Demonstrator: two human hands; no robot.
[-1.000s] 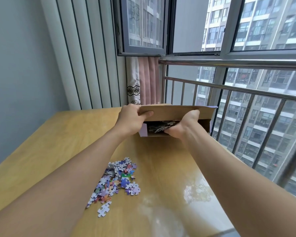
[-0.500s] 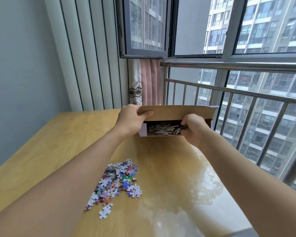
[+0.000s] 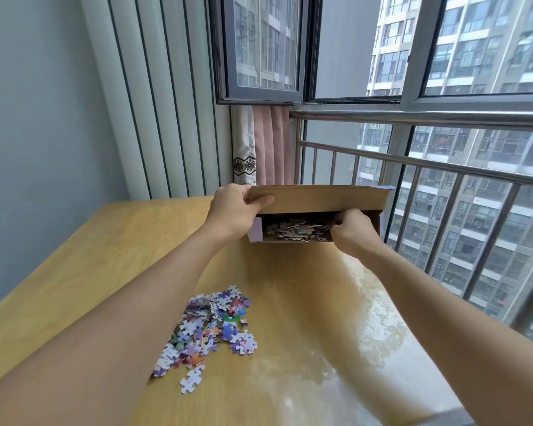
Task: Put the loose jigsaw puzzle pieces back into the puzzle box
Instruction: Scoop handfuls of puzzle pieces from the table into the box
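Two bare forearms; no sleeves. Left hand and right hand bare: no gloves, rings, watch.

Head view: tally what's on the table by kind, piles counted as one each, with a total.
Puzzle box: 1
Pile of loose pieces on the table: 1
Pile of pieces inside the box: 1
Hands at the box: 2, left hand, right hand
Total: 5

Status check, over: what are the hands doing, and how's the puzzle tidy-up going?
Left hand holds flap up. Right hand curled at box mouth. Pile on table. Nothing blocking.
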